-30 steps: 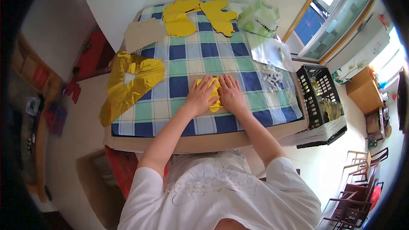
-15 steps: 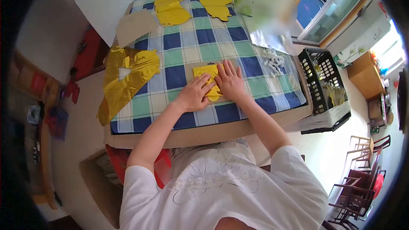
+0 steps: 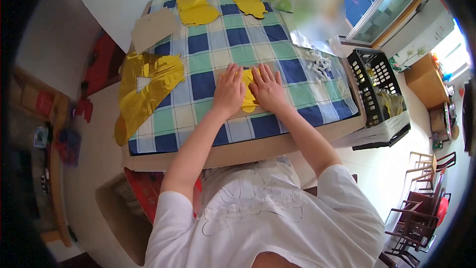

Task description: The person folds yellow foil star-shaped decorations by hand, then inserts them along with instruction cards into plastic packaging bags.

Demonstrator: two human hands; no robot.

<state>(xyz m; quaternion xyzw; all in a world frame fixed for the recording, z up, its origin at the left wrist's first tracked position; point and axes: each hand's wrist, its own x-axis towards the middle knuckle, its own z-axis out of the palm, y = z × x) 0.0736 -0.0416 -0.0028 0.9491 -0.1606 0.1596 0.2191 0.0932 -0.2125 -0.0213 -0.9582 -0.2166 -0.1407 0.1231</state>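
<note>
A folded yellow foil piece (image 3: 249,100) lies on a cardboard sheet on the checked cloth, near the table's front edge. My left hand (image 3: 229,91) rests flat on the foil's left side, its fingers stretched forward. On the right side of the same piece lies my right hand (image 3: 267,89), palm down with its fingers out. Both hands cover much of the foil, and a strip shows between them. Neither hand grips anything.
Flat yellow foil shapes (image 3: 198,10) lie at the back, beside a cardboard piece (image 3: 153,30). Gold foil (image 3: 144,97) hangs over the left edge. White small parts (image 3: 319,64) and a clear bag (image 3: 315,43) are at the right, near a black crate (image 3: 364,87).
My left hand has moved forward and turned, so its fingers now point away from me. My right hand has stayed almost in place.
</note>
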